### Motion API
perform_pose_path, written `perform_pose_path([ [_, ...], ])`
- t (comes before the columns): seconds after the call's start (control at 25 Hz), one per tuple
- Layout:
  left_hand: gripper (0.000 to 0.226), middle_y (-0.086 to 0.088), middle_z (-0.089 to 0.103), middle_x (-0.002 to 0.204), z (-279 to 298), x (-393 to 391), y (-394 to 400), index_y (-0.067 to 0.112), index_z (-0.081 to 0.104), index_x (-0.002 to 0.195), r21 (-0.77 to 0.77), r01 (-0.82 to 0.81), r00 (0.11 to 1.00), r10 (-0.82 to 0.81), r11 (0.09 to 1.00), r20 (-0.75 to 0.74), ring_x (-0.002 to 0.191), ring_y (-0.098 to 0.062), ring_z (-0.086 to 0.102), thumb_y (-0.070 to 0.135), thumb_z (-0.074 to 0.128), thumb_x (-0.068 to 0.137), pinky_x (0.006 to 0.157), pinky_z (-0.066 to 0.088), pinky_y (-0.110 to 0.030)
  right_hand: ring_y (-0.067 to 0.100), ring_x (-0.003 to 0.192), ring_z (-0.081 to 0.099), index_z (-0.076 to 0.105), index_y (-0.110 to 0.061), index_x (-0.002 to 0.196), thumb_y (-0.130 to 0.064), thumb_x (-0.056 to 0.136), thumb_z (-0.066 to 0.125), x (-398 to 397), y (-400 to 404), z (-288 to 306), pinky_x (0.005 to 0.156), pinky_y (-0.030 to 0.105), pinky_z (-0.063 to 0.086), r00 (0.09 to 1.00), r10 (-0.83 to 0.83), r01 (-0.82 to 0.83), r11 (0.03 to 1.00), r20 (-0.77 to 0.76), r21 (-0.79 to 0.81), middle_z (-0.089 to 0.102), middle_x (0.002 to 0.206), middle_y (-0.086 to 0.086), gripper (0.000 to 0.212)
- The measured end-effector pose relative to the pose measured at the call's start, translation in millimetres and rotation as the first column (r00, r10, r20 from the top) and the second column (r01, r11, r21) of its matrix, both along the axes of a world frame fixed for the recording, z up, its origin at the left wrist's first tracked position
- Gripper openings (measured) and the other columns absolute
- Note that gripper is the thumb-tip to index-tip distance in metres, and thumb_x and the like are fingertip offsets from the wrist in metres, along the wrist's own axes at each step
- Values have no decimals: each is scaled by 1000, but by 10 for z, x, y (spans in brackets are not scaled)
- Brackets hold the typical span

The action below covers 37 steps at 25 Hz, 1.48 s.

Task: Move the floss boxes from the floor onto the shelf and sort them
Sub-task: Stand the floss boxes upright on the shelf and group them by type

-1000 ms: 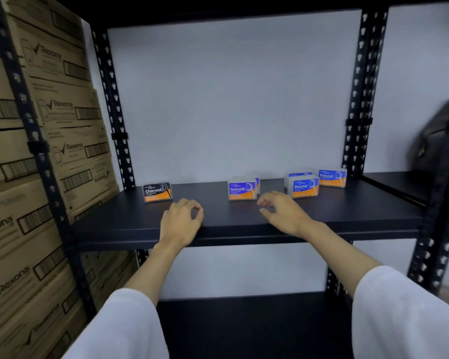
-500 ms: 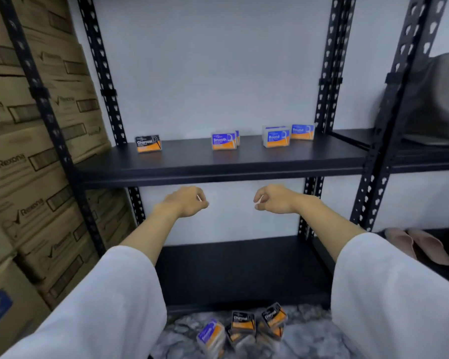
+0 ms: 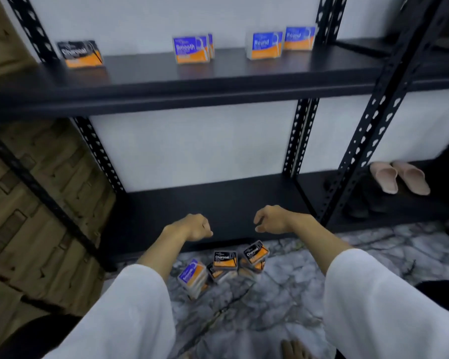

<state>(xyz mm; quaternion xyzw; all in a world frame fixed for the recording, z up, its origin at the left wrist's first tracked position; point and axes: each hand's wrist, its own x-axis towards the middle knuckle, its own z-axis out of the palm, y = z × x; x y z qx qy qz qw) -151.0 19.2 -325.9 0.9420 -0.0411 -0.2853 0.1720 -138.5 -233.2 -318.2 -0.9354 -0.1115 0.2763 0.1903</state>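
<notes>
Head view: left hand (image 3: 192,226) and right hand (image 3: 271,219), fingers loosely curled and empty, hover above floss boxes (image 3: 224,268) piled on the floor at lower centre. Sorted boxes stand on the shelf (image 3: 218,84) above. Step: fetching more; next, reach down and grip one.

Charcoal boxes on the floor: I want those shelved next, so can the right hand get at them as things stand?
Probably yes. The right hand hovers empty just above the Charcoal boxes, which top the floor pile with nothing over them. The left hand is off to the side.
</notes>
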Motion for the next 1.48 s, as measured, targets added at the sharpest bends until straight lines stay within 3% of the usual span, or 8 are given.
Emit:
perform_pose_path([
  [0.12, 10, 2, 64, 115, -561, 24, -108, 31, 66, 93, -7, -26, 998, 26, 1000, -66, 104, -20, 61, 36, 60, 87, 95, 49, -40, 22, 107, 57, 59, -17, 117, -24, 89, 59, 76, -69, -650, 83, 28, 46, 999, -32, 31, 999, -34, -31, 60, 121, 4, 29],
  [0.28, 31, -5, 58, 121, -1282, 122, -227, 25, 57, 119, -27, -20, 998, 19, 999, -56, 108, -24, 57, 31, 60, 88, 92, 49, -40, 29, 110, 56, 57, -21, 112, -23, 85, 59, 133, -130, -1429, 86, 36, 47, 993, -61, 55, 997, -98, -59, 60, 114, 7, 27],
  [0.36, 44, -5, 52, 127, -1624, 174, -291, 25, 51, 128, -38, -9, 999, 8, 999, -31, 116, -25, 52, 32, 63, 86, 95, 45, -37, 32, 112, 52, 53, -22, 117, -29, 82, 62, 180, -135, -1774, 90, 39, 46, 992, -75, 69, 996, -101, -58, 57, 115, 11, 36],
  [0.56, 74, 3, 35, 148, -2201, 347, -412, 29, 31, 145, 76, 127, 989, -132, 989, 69, 130, -27, 38, 37, 68, 82, 104, 35, -40, 36, 139, 18, 29, -31, 145, -52, 80, 64, 325, -26, -2272, 112, 51, 26, 997, -70, 68, 994, -26, -88, 19, 152, 9, 77],
  [0.68, 87, 3, 26, 154, -2477, 444, -407, 33, 23, 148, 105, 182, 982, -186, 978, 35, 139, -27, 27, 38, 73, 77, 112, 29, -44, 36, 143, 8, 26, -40, 144, -62, 77, 62, 408, 52, -2454, 113, 54, 23, 997, -72, 70, 994, -25, -88, 5, 157, 10, 80],
  [0.8, 86, 3, 35, 148, -2621, 466, -428, 36, 22, 147, 120, 218, 974, -224, 969, 43, 136, -28, 29, 36, 74, 78, 108, 32, -45, 37, 142, 12, 34, -39, 139, -60, 77, 64, 422, 85, -2587, 113, 51, 27, 996, -88, 87, 993, 1, -78, 4, 157, 13, 72],
  [1.12, 81, 4, 46, 134, -2305, 419, -370, 37, 29, 145, 28, 121, 985, -123, 992, 121, 119, -25, 39, 44, 73, 78, 93, 46, -41, 36, 137, 20, 44, -35, 134, -49, 77, 70, 354, 45, -2289, 112, 46, 31, 988, -152, 152, 988, 27, -12, 11, 154, 10, 64],
  [1.48, 85, 4, 43, 123, -820, 134, -168, 43, 23, 147, -64, 74, 946, -49, 995, 320, 115, -20, 41, 48, 72, 78, 91, 47, -42, 35, 136, 21, 39, -40, 137, -44, 76, 69, 107, 68, -993, 110, 48, 32, 967, -143, 133, 989, 212, 59, 8, 155, 7, 68],
])
